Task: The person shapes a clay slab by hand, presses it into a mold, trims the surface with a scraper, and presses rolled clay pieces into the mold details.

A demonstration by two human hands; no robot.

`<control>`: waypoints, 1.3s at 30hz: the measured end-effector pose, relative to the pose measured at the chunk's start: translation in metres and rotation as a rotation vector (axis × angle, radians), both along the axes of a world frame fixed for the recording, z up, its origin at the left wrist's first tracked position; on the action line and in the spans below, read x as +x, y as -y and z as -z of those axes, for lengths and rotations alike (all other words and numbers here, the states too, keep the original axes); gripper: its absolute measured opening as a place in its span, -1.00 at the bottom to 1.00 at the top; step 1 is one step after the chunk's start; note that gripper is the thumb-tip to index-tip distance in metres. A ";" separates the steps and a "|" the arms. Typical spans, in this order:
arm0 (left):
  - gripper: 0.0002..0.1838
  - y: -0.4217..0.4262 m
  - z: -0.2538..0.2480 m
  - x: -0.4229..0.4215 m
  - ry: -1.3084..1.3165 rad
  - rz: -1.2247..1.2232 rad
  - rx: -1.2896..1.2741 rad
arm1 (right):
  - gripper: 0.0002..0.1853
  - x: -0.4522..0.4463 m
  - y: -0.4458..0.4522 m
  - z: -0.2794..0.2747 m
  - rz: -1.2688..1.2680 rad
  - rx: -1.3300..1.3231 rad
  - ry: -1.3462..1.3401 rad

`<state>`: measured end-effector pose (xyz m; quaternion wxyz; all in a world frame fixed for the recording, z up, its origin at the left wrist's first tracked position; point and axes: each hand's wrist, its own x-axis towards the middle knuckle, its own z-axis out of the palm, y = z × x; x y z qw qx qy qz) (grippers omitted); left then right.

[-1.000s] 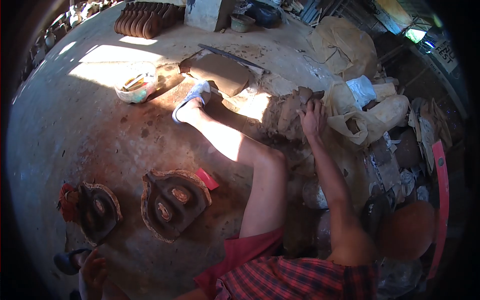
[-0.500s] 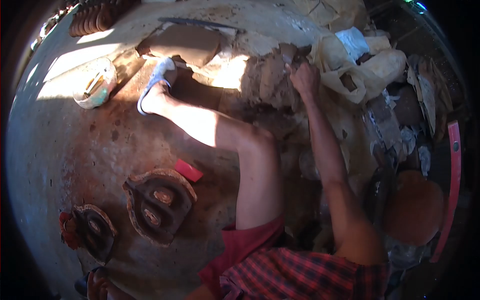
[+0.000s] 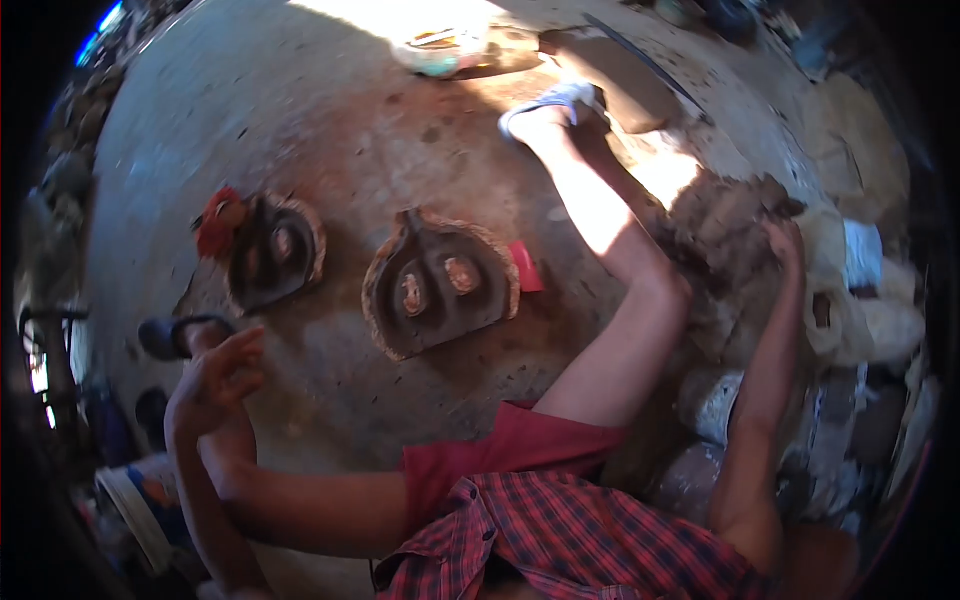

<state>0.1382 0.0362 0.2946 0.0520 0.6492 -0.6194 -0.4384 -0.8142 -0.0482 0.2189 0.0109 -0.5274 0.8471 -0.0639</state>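
Observation:
My right hand (image 3: 787, 243) is at the right edge of a heap of wet brown clay (image 3: 722, 222), with its fingers curled into a lump there. Its fingertips are partly hidden against the clay. Out over my other leg, my left hand (image 3: 226, 372) is held up with fingers apart and nothing in them. On the floor between my legs lies a dark, mask-like mould (image 3: 436, 318) with a rough pale rim and two raised ovals. A smaller similar mould (image 3: 268, 270) lies to its left, nearer my left hand.
A flat red piece (image 3: 525, 267) touches the larger mould's side. Crumpled red material (image 3: 218, 224) sits by the smaller one. Beyond are a stained bowl (image 3: 440, 58) and a brown slab (image 3: 618, 82). Pale sacks (image 3: 880, 325) lie right of the clay; a white bucket (image 3: 135, 515) stands lower left.
The view has swung left, so the moulds and clay appear shifted right. My left hand has risen into fuller view from the lower edge. My right hand remains at the clay.

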 end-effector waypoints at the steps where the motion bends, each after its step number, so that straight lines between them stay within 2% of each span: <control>1: -0.22 -0.002 -0.007 -0.007 0.031 0.088 -0.026 | -0.54 -0.028 -0.003 0.001 -0.053 -0.013 0.121; 3: -0.19 0.000 -0.022 -0.026 0.091 0.203 -0.030 | -0.46 0.032 -0.033 -0.034 0.147 -0.276 0.578; 4: -0.19 0.000 -0.019 -0.033 0.095 0.189 -0.030 | -0.44 0.046 -0.047 -0.047 0.161 -0.371 0.506; 6: -0.17 0.002 0.000 -0.052 -0.237 0.010 -0.119 | -0.41 0.085 -0.067 -0.069 0.168 -0.463 0.436; 7: -0.15 0.008 0.006 -0.076 -0.361 0.012 -0.205 | -0.43 0.141 -0.072 -0.082 0.248 -0.529 0.290; 9: -0.14 0.019 0.026 -0.146 -0.660 -0.075 -0.304 | -0.46 0.232 -0.080 -0.072 0.285 -0.701 0.235; 11: -0.16 0.022 0.049 -0.224 -0.919 -0.269 -0.306 | -0.48 0.312 -0.080 -0.029 0.175 -0.831 0.397; 13: -0.26 0.023 0.076 -0.303 -1.004 -0.447 -0.303 | -0.51 0.393 -0.080 0.012 -0.177 -0.625 0.486; 14: -0.40 0.024 0.079 -0.332 -1.164 -0.613 -0.169 | -0.52 0.437 -0.082 0.016 -0.431 -0.549 0.432; 15: -0.51 0.025 0.082 -0.362 -1.321 -0.804 -0.052 | -0.43 0.484 -0.086 0.005 -0.676 -0.616 0.311; 16: -0.49 0.028 0.118 -0.361 -1.692 -0.997 0.099 | -0.36 0.493 -0.084 0.003 -0.771 -0.627 0.366; 17: -0.49 0.026 0.129 -0.348 -1.746 -0.871 0.180 | -0.28 0.502 -0.083 0.000 -0.868 -0.632 0.423; 18: -0.50 0.019 0.134 -0.335 -1.788 -0.739 0.263 | -0.24 0.486 -0.076 0.003 -0.808 -0.571 0.656; 19: -0.46 0.005 0.131 -0.332 -1.705 -0.699 0.176 | -0.26 0.483 -0.067 0.024 -0.802 -0.647 0.655; 20: -0.42 -0.001 0.116 -0.329 -1.707 -0.646 0.235 | -0.28 0.481 -0.059 0.045 -0.796 -0.722 0.650; 21: -0.35 -0.005 0.128 -0.345 -1.675 -0.575 0.113 | -0.25 0.485 -0.057 0.097 -0.686 -0.498 0.761; 22: -0.28 -0.007 0.141 -0.361 -1.638 -0.500 0.000 | -0.22 0.490 -0.061 0.107 -0.630 -0.387 0.808; 23: -0.20 0.000 0.146 -0.340 -1.737 -0.480 0.238 | -0.19 0.495 -0.064 0.116 -0.570 -0.276 0.847; 24: -0.15 0.009 0.148 -0.329 -1.764 -0.436 0.115 | -0.15 0.510 -0.067 0.102 -0.672 -0.335 0.833; 25: -0.15 0.013 0.145 -0.325 -1.774 -0.421 0.108 | -0.09 0.527 -0.075 0.084 -0.767 -0.389 0.815; 28: 0.09 0.008 0.125 -0.320 -1.547 -0.246 -0.335 | 0.10 0.548 -0.081 0.049 -0.945 -0.479 0.778; 30: 0.25 0.005 0.102 -0.313 -1.371 -0.111 -0.610 | 0.07 0.548 -0.050 0.033 -0.553 -0.306 1.732; 32: 0.39 0.013 0.079 -0.300 -1.291 0.002 -0.541 | 0.06 0.536 -0.042 0.040 -0.644 -0.342 1.567; 33: 0.35 0.020 0.078 -0.298 -1.328 -0.057 -0.579 | 0.05 0.535 -0.039 0.031 -0.681 -0.377 1.621; 36: 0.32 0.021 0.122 -0.290 -1.352 -0.128 -0.480 | 0.02 0.544 -0.047 0.010 -0.760 -0.449 1.828; 37: 0.29 0.011 0.091 -0.300 -1.435 -0.070 -0.595 | 0.01 0.549 -0.052 0.007 -0.778 -0.458 1.905; 39: 0.20 0.004 0.071 -0.306 -1.377 -0.038 -0.686 | -0.06 0.561 -0.056 0.009 -0.799 -0.508 1.748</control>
